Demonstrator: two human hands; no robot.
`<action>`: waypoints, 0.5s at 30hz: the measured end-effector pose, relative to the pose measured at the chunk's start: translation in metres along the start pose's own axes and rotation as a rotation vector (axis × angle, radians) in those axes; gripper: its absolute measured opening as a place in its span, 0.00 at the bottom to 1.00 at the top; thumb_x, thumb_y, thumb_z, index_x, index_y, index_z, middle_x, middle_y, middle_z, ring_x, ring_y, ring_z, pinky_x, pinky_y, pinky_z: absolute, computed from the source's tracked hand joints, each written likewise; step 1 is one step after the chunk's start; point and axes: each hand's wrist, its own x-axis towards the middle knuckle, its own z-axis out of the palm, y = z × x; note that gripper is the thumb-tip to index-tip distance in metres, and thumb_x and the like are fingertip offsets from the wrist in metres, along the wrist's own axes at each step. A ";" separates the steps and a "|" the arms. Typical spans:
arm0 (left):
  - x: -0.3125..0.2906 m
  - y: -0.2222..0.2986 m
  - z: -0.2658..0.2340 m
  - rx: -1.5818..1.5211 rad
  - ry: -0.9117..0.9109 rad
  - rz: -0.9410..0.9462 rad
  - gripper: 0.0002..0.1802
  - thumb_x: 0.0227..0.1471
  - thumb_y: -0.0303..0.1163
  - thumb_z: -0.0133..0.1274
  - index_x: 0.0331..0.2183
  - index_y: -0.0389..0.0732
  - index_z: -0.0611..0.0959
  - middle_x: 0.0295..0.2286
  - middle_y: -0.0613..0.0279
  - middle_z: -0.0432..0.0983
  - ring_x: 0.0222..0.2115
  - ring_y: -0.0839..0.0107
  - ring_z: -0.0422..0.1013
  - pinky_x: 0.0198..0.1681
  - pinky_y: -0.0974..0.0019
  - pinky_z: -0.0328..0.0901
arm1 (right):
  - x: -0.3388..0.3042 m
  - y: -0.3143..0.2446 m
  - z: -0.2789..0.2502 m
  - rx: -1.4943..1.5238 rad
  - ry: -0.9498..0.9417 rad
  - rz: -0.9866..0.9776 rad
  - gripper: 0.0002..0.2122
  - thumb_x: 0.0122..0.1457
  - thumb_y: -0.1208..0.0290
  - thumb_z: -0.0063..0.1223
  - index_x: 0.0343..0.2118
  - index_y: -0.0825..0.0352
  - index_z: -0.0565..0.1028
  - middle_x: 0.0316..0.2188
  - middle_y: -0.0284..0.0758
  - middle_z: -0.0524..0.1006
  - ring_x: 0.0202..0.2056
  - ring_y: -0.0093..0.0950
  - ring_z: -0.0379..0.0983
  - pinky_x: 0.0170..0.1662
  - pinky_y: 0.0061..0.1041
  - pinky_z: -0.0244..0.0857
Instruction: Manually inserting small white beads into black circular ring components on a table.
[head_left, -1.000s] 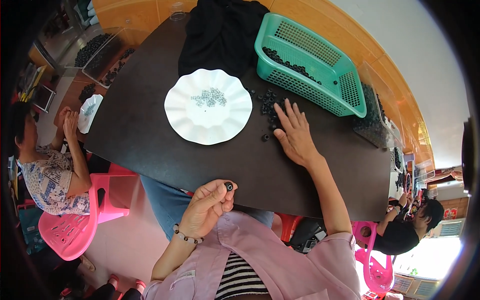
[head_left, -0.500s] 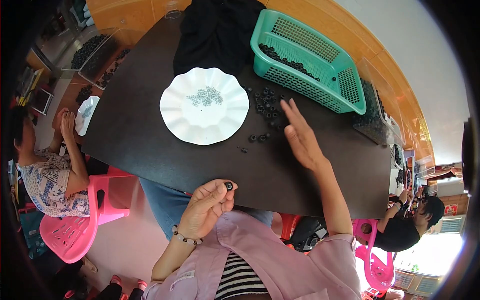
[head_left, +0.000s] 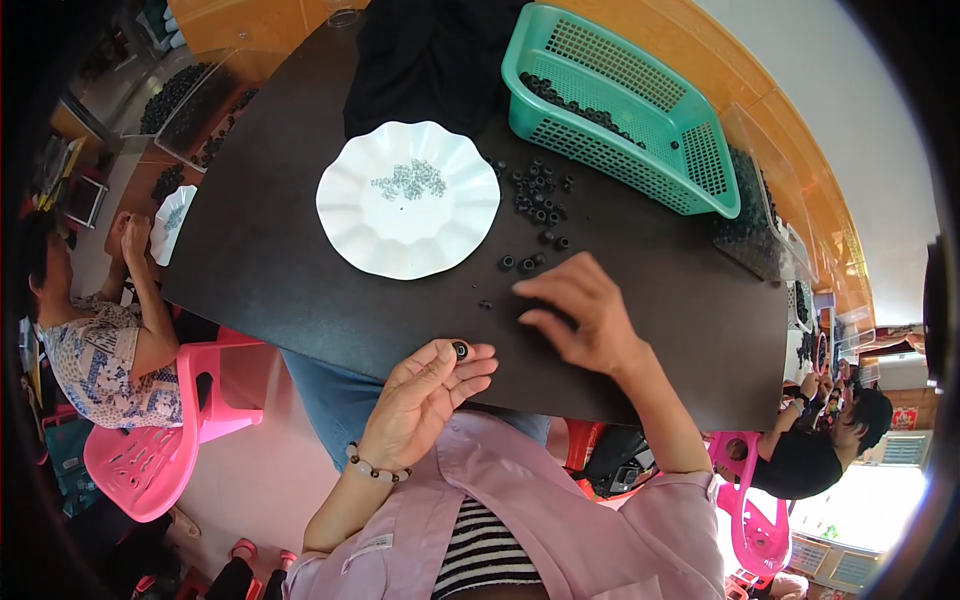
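Note:
Between the thumb and forefinger of my left hand (head_left: 425, 385) is a small round black part (head_left: 460, 350) with a hole in its end; the other fingers are stretched out. My right hand (head_left: 585, 320) hovers over the table, fingers bent and thumb apart, with nothing visible between them. Near its fingertips lies a tiny dark piece (head_left: 485, 304). Just beyond are several loose black parts (head_left: 538, 205) of the same kind. A white plate (head_left: 350, 240) with a wavy rim holds a patch of tiny clear pieces (head_left: 412, 180).
A green basket (head_left: 600, 175) with more black parts stands at the back right, beside a clear bin (head_left: 750, 240). Black cloth (head_left: 430, 70) lies behind the plate. One person (head_left: 100, 320) sits at left on a pink chair (head_left: 140, 465); another (head_left: 820, 440) sits at right.
My right hand has come back toward me and left, away from the loose parts, its fingers now bent. My left hand has risen slightly, its lower fingers straightening, still holding the black part.

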 end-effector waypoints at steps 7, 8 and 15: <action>-0.003 -0.001 0.000 0.045 0.023 0.016 0.12 0.61 0.37 0.47 0.38 0.39 0.75 0.38 0.60 0.74 0.37 0.73 0.71 0.46 0.68 0.66 | 0.009 -0.006 0.031 -0.016 -0.008 -0.033 0.13 0.44 0.76 0.64 0.36 0.63 0.78 0.31 0.32 0.76 0.32 0.33 0.69 0.35 0.28 0.67; -0.004 -0.001 0.000 0.048 0.025 0.013 0.12 0.61 0.38 0.47 0.38 0.39 0.75 0.37 0.61 0.74 0.37 0.74 0.71 0.45 0.68 0.66 | 0.009 -0.005 0.033 -0.034 -0.017 -0.042 0.12 0.44 0.76 0.63 0.34 0.63 0.78 0.31 0.31 0.76 0.32 0.33 0.69 0.35 0.28 0.67; -0.006 -0.001 -0.003 0.058 -0.005 0.015 0.13 0.62 0.39 0.46 0.39 0.39 0.75 0.37 0.61 0.74 0.37 0.74 0.71 0.43 0.69 0.66 | 0.003 -0.013 0.033 -0.055 -0.041 -0.027 0.08 0.45 0.79 0.61 0.31 0.63 0.78 0.31 0.31 0.76 0.32 0.32 0.70 0.35 0.28 0.67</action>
